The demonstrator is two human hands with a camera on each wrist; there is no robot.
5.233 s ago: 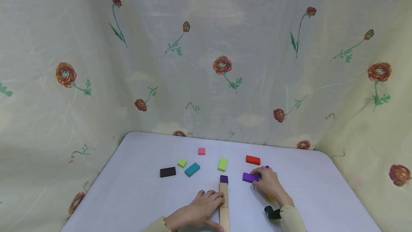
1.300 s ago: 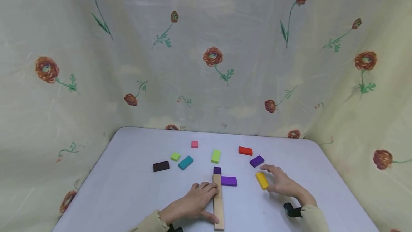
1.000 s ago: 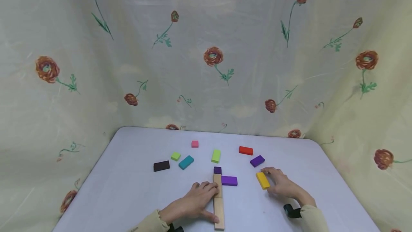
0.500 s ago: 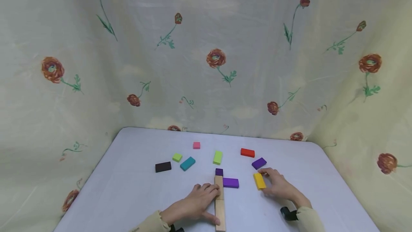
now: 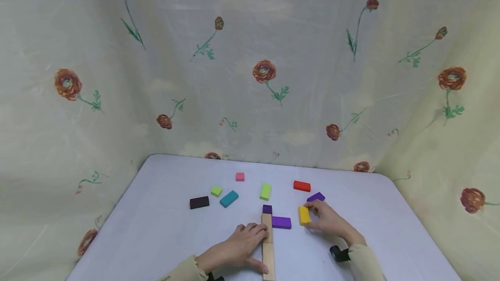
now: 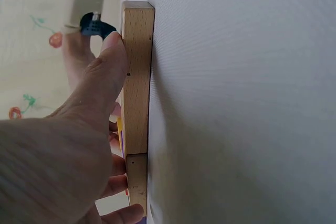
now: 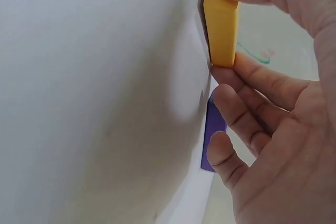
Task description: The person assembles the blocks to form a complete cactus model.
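My left hand rests over two plain wooden blocks laid end to end, its fingers touching the farther block and its thumb the nearer block. In the left wrist view, the thumb lies along the near wooden block. A dark purple piece caps the row's far end, and a purple block juts out from its right side. Farther right, my right hand pinches a yellow block between thumb and fingers, as the right wrist view of the yellow block confirms.
Beyond the right hand lie a dark purple block, partly hidden, and a red block. Farther left are lime blocks, a teal block, a pink block and a black block. Floral curtains surround the table.
Earlier, the right hand brought the purple block left against the wooden row and let it go. It then took hold of the yellow block and has moved it left. The left hand stays on the row.
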